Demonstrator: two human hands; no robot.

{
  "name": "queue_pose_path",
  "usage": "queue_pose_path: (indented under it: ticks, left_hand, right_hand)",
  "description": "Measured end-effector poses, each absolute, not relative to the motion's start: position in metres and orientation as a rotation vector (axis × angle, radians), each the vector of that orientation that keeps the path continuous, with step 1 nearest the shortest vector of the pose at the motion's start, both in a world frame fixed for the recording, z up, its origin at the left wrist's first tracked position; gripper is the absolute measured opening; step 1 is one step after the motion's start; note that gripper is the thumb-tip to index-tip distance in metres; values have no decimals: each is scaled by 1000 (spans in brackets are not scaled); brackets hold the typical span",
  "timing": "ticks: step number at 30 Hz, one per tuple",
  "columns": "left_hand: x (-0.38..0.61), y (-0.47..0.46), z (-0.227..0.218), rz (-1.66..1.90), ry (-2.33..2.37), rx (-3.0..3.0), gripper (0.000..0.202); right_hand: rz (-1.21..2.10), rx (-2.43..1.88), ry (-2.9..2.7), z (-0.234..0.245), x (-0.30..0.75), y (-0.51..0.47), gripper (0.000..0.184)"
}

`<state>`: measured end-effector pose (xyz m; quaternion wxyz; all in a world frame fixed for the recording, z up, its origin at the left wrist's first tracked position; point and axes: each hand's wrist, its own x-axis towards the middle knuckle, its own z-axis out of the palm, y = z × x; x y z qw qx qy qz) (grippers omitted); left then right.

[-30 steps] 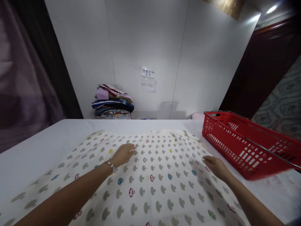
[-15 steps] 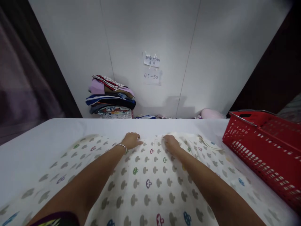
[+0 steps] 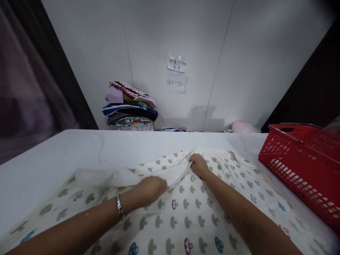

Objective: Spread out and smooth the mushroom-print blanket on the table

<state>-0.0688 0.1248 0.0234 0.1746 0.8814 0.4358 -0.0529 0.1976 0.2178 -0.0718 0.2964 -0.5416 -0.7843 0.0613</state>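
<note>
Cream cloth (image 3: 179, 216), printed with rows of grey mushrooms and a few red, blue, green and purple ones, lies spread over the near part of the white table (image 3: 124, 148), left of the red basket (image 3: 300, 173). The step in hand looks like turning its far edge back toward the near side. The right hand (image 3: 199, 165) pinches that edge near the far middle; the left hand (image 3: 152, 191), nearer and blurred, appears clamped on it too, though its fingertips cannot be made out. The hands are apart, with the edge drawn in a slant between them. This move seems to call for both grips to hold, an even pull, and the slack at left smoothed flat.

Thin and soft, the cloth ripples at left, where a pale flap (image 3: 119, 178) shows its plain underside; toward the near side it lies flatter. A shiny metal bracelet (image 3: 119, 206) circles the left wrist. The basket is stiff, slotted plastic with a thin metal handle (image 3: 285, 133). Beyond the table's far edge, at left, folded fabrics form a lumpy stack (image 3: 130, 109) against the smooth, pale wall (image 3: 170, 28).
</note>
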Motion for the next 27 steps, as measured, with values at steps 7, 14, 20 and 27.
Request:
queue_pose_path:
  ticks: [7,14,20,27]
  left_hand:
    - [-61,193,16,-40,1713,2322,19]
    - [-42,213,-3,-50,1821,2281,29]
    - [-35,220,-2,-148,1808,2300,31]
    - [-31,222,-2,-235,1743,2344,34]
  right_hand:
    - [152,-1444,-2083,-69,195,214,23]
    - [146,-1438,-2066,-72,197,216,22]
    - [158,-1444,-2024,-72,196,217,23]
    - [162,-1469,-2002,-70,195,217,24]
